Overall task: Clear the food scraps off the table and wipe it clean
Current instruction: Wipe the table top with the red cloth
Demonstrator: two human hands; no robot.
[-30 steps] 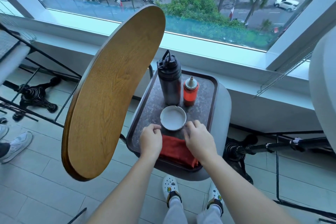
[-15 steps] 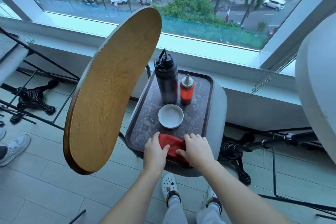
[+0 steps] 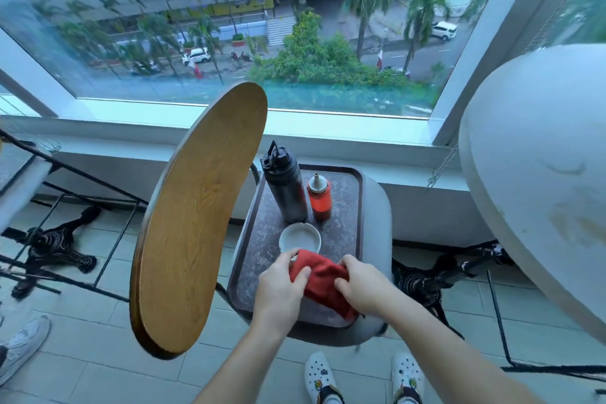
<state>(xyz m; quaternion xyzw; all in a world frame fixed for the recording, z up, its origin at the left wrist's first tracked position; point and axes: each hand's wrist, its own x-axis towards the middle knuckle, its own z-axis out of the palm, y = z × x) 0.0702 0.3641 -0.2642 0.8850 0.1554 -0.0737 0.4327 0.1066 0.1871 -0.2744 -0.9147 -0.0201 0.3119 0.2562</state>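
Note:
A red cloth (image 3: 323, 280) is bunched above the near end of a dark brown tray (image 3: 259, 236) that rests on a grey chair seat. My left hand (image 3: 282, 285) grips the cloth's left edge and my right hand (image 3: 364, 285) grips its right edge. On the tray stand a black water bottle (image 3: 285, 187), a red squeeze bottle (image 3: 319, 198) and a white bowl (image 3: 300, 238), which looks empty. The bowl lies just beyond the cloth. At the far right is the edge of a round white table (image 3: 537, 180) with faint brownish stains.
The chair's curved wooden backrest (image 3: 196, 216) rises left of the tray. A window ledge (image 3: 295, 128) runs behind. Black iron table bases (image 3: 52, 246) and rods stand on the tiled floor at left and right. Another person's shoe (image 3: 23, 344) shows at bottom left.
Both hands moved from resting on the tray's near end to gripping the red cloth and lifting it off the tray. The camera has tilted up, showing more window.

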